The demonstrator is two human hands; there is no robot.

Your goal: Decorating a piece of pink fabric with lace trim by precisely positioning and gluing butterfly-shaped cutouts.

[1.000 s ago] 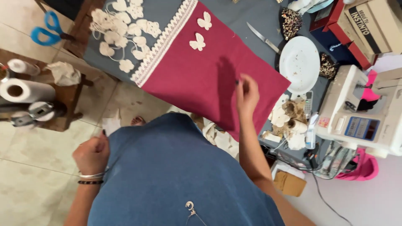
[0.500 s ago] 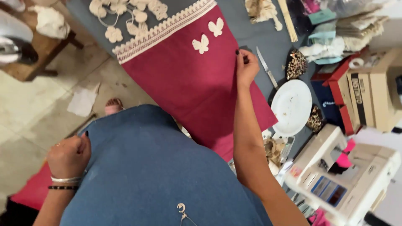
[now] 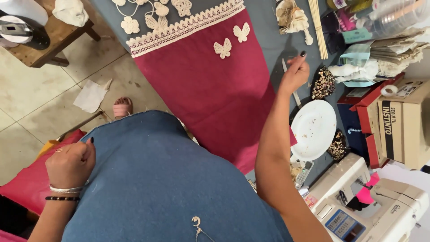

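The right hand [image 3: 294, 75] hovered with fingers [image 3: 303, 54] loosely curled over slim metal scissors [image 3: 290, 84] beside the crimson cloth [image 3: 210, 85] on the bench [image 3: 268, 36]. The left hand [image 3: 71, 163] was fisted, empty.

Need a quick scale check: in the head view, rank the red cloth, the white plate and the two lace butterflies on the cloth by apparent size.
1. red cloth, largest by far
2. white plate
3. lace butterflies and, smallest; the two look alike, so no ranking between them.

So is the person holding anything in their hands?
The right hand reaches over the thin blade on the grey table; whether it grips it cannot be told. The left hand is a fist, seemingly holding nothing.
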